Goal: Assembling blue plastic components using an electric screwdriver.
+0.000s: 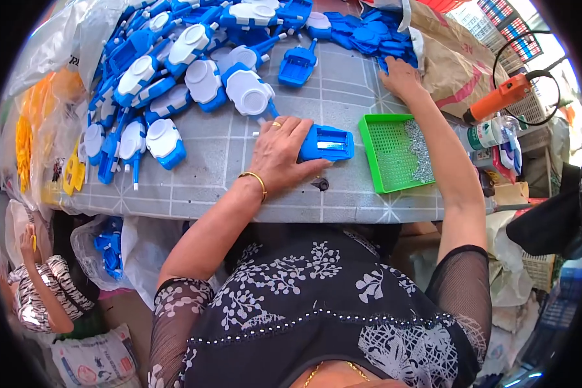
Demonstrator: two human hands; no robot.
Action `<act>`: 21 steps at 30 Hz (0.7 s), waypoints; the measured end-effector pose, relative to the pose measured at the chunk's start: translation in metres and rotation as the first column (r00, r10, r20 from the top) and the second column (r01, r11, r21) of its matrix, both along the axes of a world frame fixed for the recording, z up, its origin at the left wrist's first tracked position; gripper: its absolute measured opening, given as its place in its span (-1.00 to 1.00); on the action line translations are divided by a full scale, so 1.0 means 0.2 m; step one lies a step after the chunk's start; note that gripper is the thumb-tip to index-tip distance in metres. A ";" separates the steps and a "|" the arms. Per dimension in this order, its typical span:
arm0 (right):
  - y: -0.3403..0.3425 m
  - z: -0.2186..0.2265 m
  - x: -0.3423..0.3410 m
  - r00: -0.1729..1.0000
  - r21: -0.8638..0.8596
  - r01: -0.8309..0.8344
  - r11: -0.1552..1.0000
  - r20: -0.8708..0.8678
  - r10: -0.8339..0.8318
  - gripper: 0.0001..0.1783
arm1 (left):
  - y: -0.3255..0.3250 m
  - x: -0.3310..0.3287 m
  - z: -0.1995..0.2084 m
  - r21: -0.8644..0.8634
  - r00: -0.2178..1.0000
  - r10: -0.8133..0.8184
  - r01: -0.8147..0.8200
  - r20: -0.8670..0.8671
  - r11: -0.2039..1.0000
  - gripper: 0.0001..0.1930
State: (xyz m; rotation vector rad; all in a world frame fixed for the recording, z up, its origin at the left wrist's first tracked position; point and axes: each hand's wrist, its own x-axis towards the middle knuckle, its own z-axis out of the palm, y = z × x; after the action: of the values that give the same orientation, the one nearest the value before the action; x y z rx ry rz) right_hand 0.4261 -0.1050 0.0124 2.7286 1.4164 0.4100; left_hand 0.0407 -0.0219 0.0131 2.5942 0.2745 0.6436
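Observation:
My left hand (283, 150) holds down a blue plastic device (330, 143) with an open oblong compartment, a bright metallic strip showing inside. Its fingers lie across the narrow end and the thumb runs along the near side. My right hand (402, 79) reaches far out to a pile of flat blue plastic covers (368, 33), fingers bent around a cover at the pile's near edge; the fingertips are partly hidden. Between my arms stands a green tray (394, 155) with small silvery screws (419, 152) along its right side. A small dark piece (319, 184) lies near my left thumb.
Many blue-and-white devices (189, 48) are heaped at the left and back of the grey table (220, 184). A brown paper bag (456, 55) lies beside the covers. An orange corded power tool (501, 97) and a plastic bottle (488, 134) are at right. Another person (45, 291) sits lower left.

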 end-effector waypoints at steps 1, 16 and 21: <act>-0.01 -0.04 0.11 0.991 -0.003 0.075 0.997 -0.110 -0.075 -0.58 | 0.00 0.02 -0.02 0.039 0.998 -0.018 0.016 0.054 0.999 -0.27; -0.15 0.34 -0.56 0.357 0.275 -0.168 0.947 -0.878 0.319 -0.44 | 0.02 -0.02 -0.04 0.019 0.999 0.014 -0.015 0.041 1.000 -0.27; -0.28 0.25 -0.78 0.583 0.235 -0.514 0.825 -0.610 0.537 -0.38 | 0.02 0.02 -0.08 0.066 0.991 -0.003 -0.007 0.137 0.998 -0.28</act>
State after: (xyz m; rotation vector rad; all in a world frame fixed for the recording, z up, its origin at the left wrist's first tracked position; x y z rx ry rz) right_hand 0.2708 -0.1603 0.0617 2.4991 2.4164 -0.6323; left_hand 0.0442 -0.0171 -0.0022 2.5972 0.2151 0.8409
